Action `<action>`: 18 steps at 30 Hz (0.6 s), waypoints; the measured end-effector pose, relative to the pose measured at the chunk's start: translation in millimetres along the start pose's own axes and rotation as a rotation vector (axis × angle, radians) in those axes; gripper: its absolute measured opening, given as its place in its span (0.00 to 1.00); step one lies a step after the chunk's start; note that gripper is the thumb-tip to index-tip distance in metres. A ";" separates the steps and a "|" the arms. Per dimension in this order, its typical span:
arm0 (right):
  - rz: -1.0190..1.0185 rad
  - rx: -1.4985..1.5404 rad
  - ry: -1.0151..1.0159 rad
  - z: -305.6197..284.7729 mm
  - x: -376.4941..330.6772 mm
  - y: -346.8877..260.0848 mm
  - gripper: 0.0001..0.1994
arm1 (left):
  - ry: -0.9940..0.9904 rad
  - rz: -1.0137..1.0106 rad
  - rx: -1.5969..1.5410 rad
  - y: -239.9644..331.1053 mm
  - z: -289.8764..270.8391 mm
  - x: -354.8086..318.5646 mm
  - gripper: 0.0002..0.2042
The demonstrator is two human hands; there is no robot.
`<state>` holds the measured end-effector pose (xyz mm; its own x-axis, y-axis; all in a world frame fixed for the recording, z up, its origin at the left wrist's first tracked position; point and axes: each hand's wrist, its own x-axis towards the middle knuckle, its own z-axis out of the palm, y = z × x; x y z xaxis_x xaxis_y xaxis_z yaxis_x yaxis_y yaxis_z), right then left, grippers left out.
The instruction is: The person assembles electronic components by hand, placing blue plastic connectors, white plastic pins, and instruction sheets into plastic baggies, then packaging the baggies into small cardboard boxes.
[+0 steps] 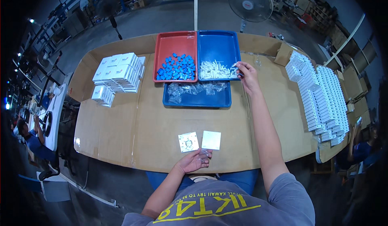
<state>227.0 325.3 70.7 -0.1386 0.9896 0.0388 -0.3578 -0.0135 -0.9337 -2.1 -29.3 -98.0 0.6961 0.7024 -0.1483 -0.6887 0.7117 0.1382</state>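
My left hand (195,161) is at the table's front edge, its fingers closed on a small clear plastic bag (203,158). Just beyond it lie two square white pieces: an open-faced plate with a dark pattern in its middle (188,142) and a plain flat cover (211,140). My right hand (247,76) reaches to the right rim of a blue tray (218,44). Its fingertips are pinched on what looks like a small white stick-like piece (234,65). A pile of similar white pieces (216,70) lies in that tray.
Beside it, a red tray (176,44) holds many small blue parts (178,67). A lower blue tray (198,100) contains clear plastic bags (182,90). White boxes are stacked at the left (119,72) and right (321,98). Cardboard walls (258,44) border the table.
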 end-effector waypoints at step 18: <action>0.228 -0.431 -0.302 17.9 -243.9 25.7 0.07 | 0.297 0.172 0.236 8.0 91.8 22.8 0.25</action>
<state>235.1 81.0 43.6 -0.4480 0.8830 -0.1398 0.1126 -0.0994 -0.9887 26.8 -7.1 -10.4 0.4625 0.8037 -0.3745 -0.7005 0.5901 0.4013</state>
